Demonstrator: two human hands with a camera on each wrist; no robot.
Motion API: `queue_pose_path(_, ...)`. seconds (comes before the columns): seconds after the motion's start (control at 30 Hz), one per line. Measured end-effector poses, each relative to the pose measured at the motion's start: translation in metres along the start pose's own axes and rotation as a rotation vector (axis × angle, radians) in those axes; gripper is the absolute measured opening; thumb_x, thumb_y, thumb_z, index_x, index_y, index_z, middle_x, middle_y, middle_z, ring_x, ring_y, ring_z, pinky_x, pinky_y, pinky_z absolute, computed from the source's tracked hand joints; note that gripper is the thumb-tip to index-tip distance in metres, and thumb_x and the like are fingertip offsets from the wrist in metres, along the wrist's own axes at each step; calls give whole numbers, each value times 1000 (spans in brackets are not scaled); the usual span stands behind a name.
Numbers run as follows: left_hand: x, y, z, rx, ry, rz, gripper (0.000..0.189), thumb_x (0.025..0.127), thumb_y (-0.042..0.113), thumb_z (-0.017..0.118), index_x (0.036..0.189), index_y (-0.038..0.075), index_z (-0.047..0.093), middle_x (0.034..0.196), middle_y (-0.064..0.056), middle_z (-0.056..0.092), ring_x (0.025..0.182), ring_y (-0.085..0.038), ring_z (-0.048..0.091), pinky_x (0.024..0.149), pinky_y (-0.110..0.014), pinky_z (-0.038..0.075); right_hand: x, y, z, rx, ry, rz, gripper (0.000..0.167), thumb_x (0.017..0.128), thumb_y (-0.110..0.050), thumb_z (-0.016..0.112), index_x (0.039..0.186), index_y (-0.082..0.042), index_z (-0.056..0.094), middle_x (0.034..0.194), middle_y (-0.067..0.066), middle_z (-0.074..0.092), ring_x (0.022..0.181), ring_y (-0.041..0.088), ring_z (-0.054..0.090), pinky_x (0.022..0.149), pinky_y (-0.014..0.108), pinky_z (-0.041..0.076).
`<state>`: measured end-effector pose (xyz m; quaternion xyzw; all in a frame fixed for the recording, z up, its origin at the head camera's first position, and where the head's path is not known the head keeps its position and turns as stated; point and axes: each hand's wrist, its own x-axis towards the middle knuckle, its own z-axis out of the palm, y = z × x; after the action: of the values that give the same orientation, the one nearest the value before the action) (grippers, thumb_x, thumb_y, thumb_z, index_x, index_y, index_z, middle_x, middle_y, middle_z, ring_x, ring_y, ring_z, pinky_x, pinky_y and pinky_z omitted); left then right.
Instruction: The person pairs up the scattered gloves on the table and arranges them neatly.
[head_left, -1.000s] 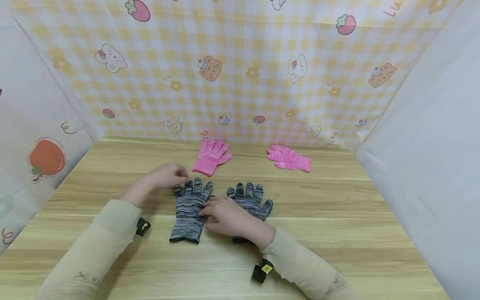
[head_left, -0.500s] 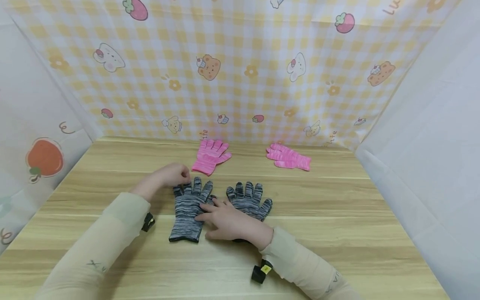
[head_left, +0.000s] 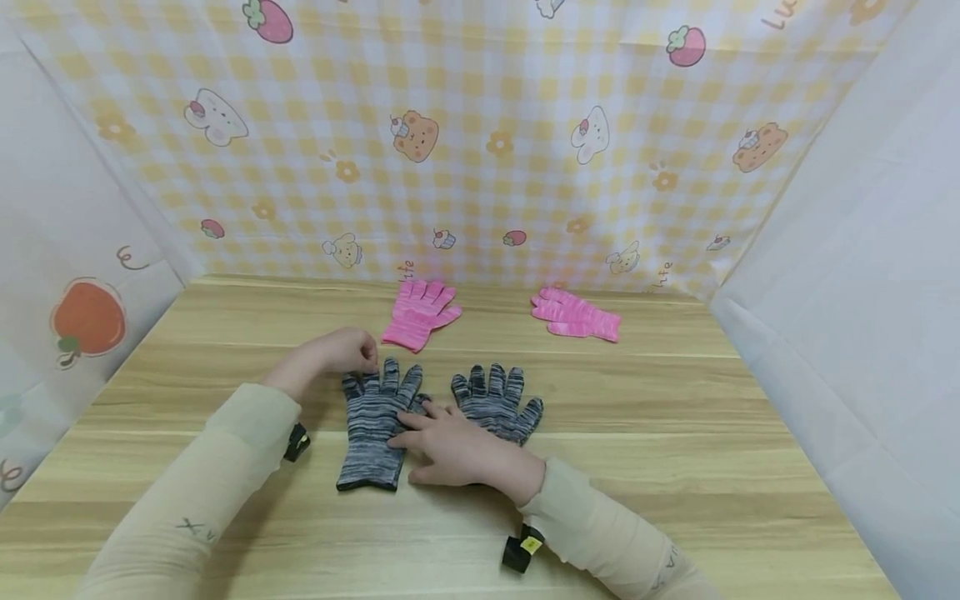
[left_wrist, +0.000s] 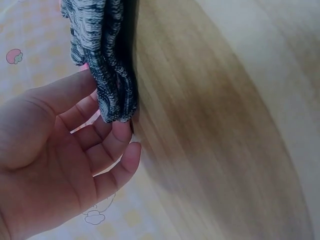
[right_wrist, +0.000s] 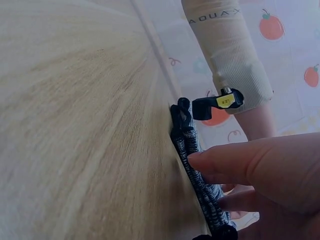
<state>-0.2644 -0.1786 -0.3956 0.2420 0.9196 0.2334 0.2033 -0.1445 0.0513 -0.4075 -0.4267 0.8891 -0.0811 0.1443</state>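
A grey-and-black striped knit glove [head_left: 371, 433] lies flat, fingers pointing away, left of centre in the head view. My left hand [head_left: 348, 350] is at its far fingertips; in the left wrist view, thumb and curled fingers [left_wrist: 112, 145] pinch a glove fingertip. My right hand [head_left: 465, 450] rests with spread fingers on the glove's right edge, and in the right wrist view the thumb [right_wrist: 220, 157] touches its upper side. Under and behind that hand lies a second striped glove [head_left: 491, 408], its lower part hidden by the hand and wrist.
Two pink gloves lie at the back of the wooden table [head_left: 675, 467]: one pink glove [head_left: 420, 317] left of centre, another pink glove [head_left: 577, 317] to the right. A yellow checked cloth [head_left: 487, 100] hangs behind. White cloth walls [head_left: 847, 250] stand at both sides.
My left hand has shifted slightly right and its fingers have curled in at the glove's fingertips. My right hand's fingers have spread a little on the glove. The gloves have barely moved.
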Motion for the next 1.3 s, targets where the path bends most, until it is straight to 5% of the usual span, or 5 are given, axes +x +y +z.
queue_pose_path(0.4, -3, 0, -3, -32, -31, -23, 20, 93, 8, 58, 73, 6, 56, 69, -2, 53, 63, -15, 47, 62, -29, 40, 3, 4, 1, 68, 32, -6, 47, 91, -35, 64, 137, -27, 54, 151, 4, 35, 138, 35, 26, 108, 59, 21)
queue_pose_path(0.67, -8, 0, -9, -115, -39, -69, 16, 96, 13, 54, 94, 0, 64, 79, -10, 58, 71, -22, 52, 64, -32, 45, 2, 12, -7, 110, 161, -91, 38, 93, -29, 64, 128, -15, 62, 134, 3, 54, 127, 17, 45, 106, 31, 34)
queue_pose_path(0.97, -6, -1, -14, -130, 91, -19, 18, 96, 12, 54, 95, -3, 63, 85, -12, 62, 78, -23, 56, 72, -37, 48, -3, 25, -27, 311, 291, -13, 30, 94, -19, 63, 121, -7, 64, 121, 2, 63, 110, 15, 58, 93, 26, 45)
queue_pose_path(1.03, -5, -2, -16, -118, 120, -2, 18, 95, 11, 55, 94, -4, 63, 85, -13, 62, 78, -23, 56, 73, -38, 49, -4, 30, -32, 340, 334, 18, 29, 94, -19, 62, 121, -7, 65, 120, 2, 64, 91, 13, 62, 84, 26, 48)
queue_pose_path(1.3, -2, -4, -23, -130, 236, -2, 19, 96, 10, 53, 99, -6, 62, 87, -12, 61, 80, -24, 56, 73, -39, 50, 0, 46, -46, 456, 412, 176, 25, 97, -22, 58, 117, -11, 67, 116, 4, 65, 110, 21, 58, 90, 38, 49)
